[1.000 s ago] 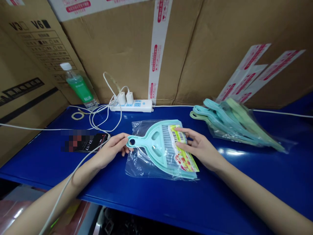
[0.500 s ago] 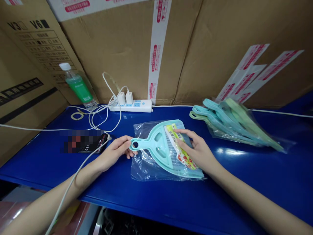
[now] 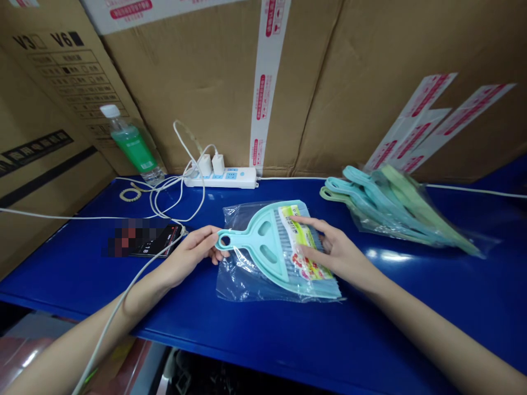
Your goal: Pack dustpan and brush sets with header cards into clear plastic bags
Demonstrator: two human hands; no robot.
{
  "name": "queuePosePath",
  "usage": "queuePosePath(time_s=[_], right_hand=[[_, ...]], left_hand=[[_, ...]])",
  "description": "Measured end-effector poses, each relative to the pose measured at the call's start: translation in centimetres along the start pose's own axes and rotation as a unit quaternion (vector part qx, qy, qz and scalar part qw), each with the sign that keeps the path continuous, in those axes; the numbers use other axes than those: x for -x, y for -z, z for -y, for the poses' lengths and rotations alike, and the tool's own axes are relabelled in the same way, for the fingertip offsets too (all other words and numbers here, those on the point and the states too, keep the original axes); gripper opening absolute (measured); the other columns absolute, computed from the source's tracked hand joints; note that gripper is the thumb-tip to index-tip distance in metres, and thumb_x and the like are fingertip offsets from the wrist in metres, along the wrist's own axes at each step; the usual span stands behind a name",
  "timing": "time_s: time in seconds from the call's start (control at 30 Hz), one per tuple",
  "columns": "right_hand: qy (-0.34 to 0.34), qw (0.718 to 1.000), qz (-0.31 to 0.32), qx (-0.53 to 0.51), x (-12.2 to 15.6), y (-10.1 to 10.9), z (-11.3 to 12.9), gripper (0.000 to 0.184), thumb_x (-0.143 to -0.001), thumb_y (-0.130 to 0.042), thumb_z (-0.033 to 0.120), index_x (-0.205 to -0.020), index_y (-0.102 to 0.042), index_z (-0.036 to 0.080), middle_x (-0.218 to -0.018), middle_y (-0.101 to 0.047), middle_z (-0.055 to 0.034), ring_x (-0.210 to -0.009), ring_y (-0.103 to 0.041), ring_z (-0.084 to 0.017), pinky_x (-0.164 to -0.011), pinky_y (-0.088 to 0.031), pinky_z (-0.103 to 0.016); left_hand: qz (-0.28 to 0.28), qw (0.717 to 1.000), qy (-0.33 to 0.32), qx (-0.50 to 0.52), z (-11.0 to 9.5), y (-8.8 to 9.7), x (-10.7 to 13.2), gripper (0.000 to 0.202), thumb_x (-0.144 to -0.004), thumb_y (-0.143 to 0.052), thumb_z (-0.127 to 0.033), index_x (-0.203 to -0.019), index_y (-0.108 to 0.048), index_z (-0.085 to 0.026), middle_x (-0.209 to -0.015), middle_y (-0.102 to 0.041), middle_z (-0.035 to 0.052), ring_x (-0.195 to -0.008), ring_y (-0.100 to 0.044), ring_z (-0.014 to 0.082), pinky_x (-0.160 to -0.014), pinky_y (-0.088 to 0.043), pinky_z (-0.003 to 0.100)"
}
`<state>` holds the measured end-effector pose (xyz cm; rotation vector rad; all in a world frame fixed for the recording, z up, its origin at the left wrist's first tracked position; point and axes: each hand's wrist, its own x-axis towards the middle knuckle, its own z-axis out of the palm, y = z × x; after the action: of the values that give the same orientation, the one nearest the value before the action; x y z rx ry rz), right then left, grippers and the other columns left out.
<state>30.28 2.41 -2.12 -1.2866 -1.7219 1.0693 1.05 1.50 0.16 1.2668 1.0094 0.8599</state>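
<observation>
A light-blue dustpan [image 3: 270,255] with a grey-bristled brush [image 3: 288,233] lies flat on the blue table inside a clear plastic bag [image 3: 241,282]. A yellow and red printed label [image 3: 307,241] crosses the bristles. My left hand [image 3: 205,245] pinches the holed end of the handle between thumb and fingers. On the right, my right hand [image 3: 329,247] rests over the bristle end, with index finger and thumb apart on the label; its other fingers are partly hidden. More bagged blue and green dustpans [image 3: 395,206] lie in a pile to the right.
Cardboard boxes [image 3: 197,82] stand along the back. A white power strip [image 3: 242,178] with two plugs and tangled cables sits before them, beside a green-labelled bottle [image 3: 134,145] and a beaded ring [image 3: 130,195]. A phone [image 3: 154,241] lies left; its cable [image 3: 123,296] crosses my left forearm.
The bagged dustpan has shifted slightly left along with my left hand. My right hand stays over the label with nearly the same pose.
</observation>
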Motion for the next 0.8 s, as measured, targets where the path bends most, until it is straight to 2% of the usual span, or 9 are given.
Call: queuePosePath(time_s=[0.13,0.2,0.3,0.43,0.53,0.67,0.8], right_hand=[[0.002,0.999,-0.026,0.030,0.14,-0.47,-0.26,0.057,-0.074,-0.067,0.051,-0.125,-0.061,0.025,-0.099,-0.055,-0.0080,-0.083,-0.059,-0.027,-0.075,-0.051,-0.049],[0.000,1.000,-0.023,0.017,0.20,-0.56,-0.07,0.056,-0.074,-0.068,0.050,-0.124,-0.060,0.027,-0.102,-0.057,-0.0076,-0.085,-0.059,-0.027,-0.076,-0.051,-0.047],[-0.020,0.998,-0.025,-0.047,0.15,-0.57,0.27,0.052,-0.078,-0.063,0.053,-0.125,-0.058,0.030,-0.106,-0.059,-0.0058,-0.086,-0.060,-0.025,-0.076,-0.052,-0.043],[-0.069,0.985,-0.064,-0.145,-0.23,-0.41,0.03,0.041,-0.086,-0.051,0.050,-0.123,-0.057,0.032,-0.093,-0.059,-0.0028,-0.087,-0.060,-0.023,-0.075,-0.052,-0.040],[-0.097,0.976,-0.060,-0.187,-0.47,-0.11,-0.40,0.035,-0.087,-0.051,0.042,-0.119,-0.059,0.032,-0.082,-0.056,-0.0011,-0.081,-0.059,-0.021,-0.070,-0.052,-0.036],[-0.097,0.975,-0.055,-0.194,-0.54,0.23,-0.39,0.040,-0.081,-0.058,0.039,-0.120,-0.058,0.032,-0.072,-0.045,0.0033,-0.065,-0.051,-0.016,-0.059,-0.049,-0.031],[-0.110,0.969,-0.063,-0.212,-0.54,0.32,0.18,0.048,-0.076,-0.063,0.043,-0.122,-0.055,0.031,-0.068,-0.042,0.0051,-0.064,-0.048,-0.016,-0.060,-0.048,-0.030]], left_hand=[[0.001,1.000,0.001,-0.006,-0.06,-0.03,0.04,0.036,-0.083,-0.066,-0.049,-0.090,-0.063,-0.014,-0.071,-0.064,0.0025,-0.062,-0.054,0.0124,-0.057,-0.043,0.025],[-0.002,1.000,0.001,-0.008,-0.13,-0.02,0.07,0.034,-0.083,-0.066,-0.047,-0.088,-0.062,-0.014,-0.071,-0.064,0.0028,-0.062,-0.054,0.0126,-0.057,-0.042,0.025],[-0.009,1.000,-0.002,-0.009,-0.18,0.00,0.05,0.034,-0.083,-0.067,-0.047,-0.086,-0.061,-0.014,-0.070,-0.063,0.0022,-0.062,-0.054,0.0123,-0.056,-0.042,0.024],[-0.014,1.000,-0.001,-0.016,-0.11,-0.05,-0.02,0.034,-0.082,-0.066,-0.048,-0.086,-0.061,-0.014,-0.068,-0.062,0.0017,-0.061,-0.053,0.0122,-0.055,-0.041,0.024],[-0.017,1.000,0.001,-0.017,-0.10,-0.11,-0.05,0.034,-0.081,-0.067,-0.048,-0.086,-0.062,-0.015,-0.066,-0.061,0.0010,-0.060,-0.053,0.0121,-0.054,-0.041,0.024],[-0.023,1.000,0.003,-0.014,-0.22,-0.12,-0.04,0.033,-0.081,-0.067,-0.047,-0.087,-0.061,-0.015,-0.066,-0.061,0.0006,-0.060,-0.053,0.0120,-0.054,-0.040,0.024],[-0.020,1.000,0.005,-0.008,-0.34,-0.16,0.02,0.033,-0.081,-0.067,-0.047,-0.086,-0.061,-0.015,-0.067,-0.061,0.0008,-0.060,-0.053,0.0118,-0.054,-0.041,0.024]])
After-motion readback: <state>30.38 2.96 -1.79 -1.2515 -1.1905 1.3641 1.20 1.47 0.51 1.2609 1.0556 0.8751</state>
